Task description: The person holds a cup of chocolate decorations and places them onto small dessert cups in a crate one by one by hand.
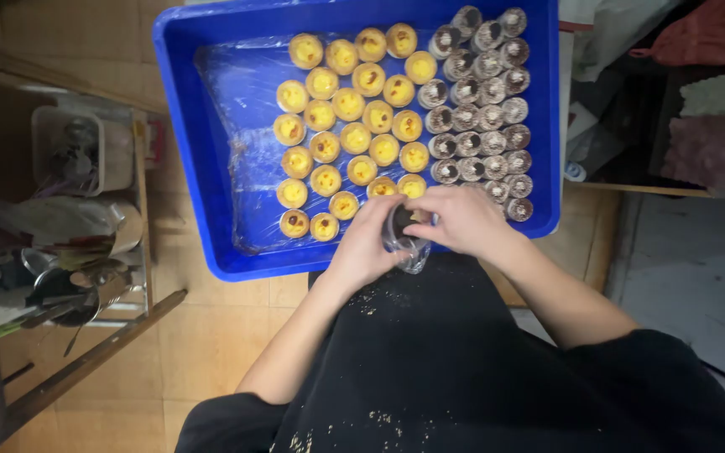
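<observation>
Step in hand: you were fitting a dark tartlet [402, 220] into a small clear plastic cup [409, 247], low in the centre of the frame, just over the near rim of the blue tray [186, 151].
Left hand [365, 243]: your fingers were curled around the cup's left side, closed on it.
Right hand [461, 220]: it was cupped over the top, fingers bent down onto the tartlet and cup (the fingertips hid the contact itself).
Next move, as I judge it: seating the tartlet level in the cup called for a light pinch, since the pastry looked crumbly.
Tray contents: yellow custard tartlets [350, 117] filled the middle in rows on clear film; dark, pale-dusted tartlets [480, 92] in clear cups stood packed at the right.
Other packaging: a clear lidded tub [77, 151] sat at the left of the frame, above a crumpled plastic bag [52, 220]; no label was readable.
Apron [430, 361]: black, flecked with crumbs, lower centre.
</observation>
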